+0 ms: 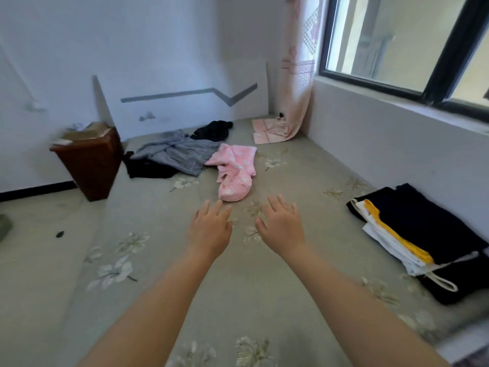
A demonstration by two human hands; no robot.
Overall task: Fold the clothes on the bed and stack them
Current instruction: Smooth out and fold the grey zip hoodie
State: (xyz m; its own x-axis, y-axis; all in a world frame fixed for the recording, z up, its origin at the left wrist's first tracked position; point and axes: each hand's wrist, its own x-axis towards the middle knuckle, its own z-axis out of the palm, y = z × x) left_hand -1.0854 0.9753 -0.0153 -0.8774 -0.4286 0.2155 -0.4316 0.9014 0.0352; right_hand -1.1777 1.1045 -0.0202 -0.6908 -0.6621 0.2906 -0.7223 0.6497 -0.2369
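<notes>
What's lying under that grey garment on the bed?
A black garment pokes out from under the grey garment's left edge, on the bed. How far it runs underneath is covered.

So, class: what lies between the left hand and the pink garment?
In the head view, only bare flowered bedsheet lies between the left hand and the pink garment; the fingertips stop just short of it.

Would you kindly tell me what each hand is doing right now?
Left hand: open, fingers spread, holding nothing, reaching toward the pink garment.
Right hand: open, fingers spread, holding nothing, above the bed.
</notes>
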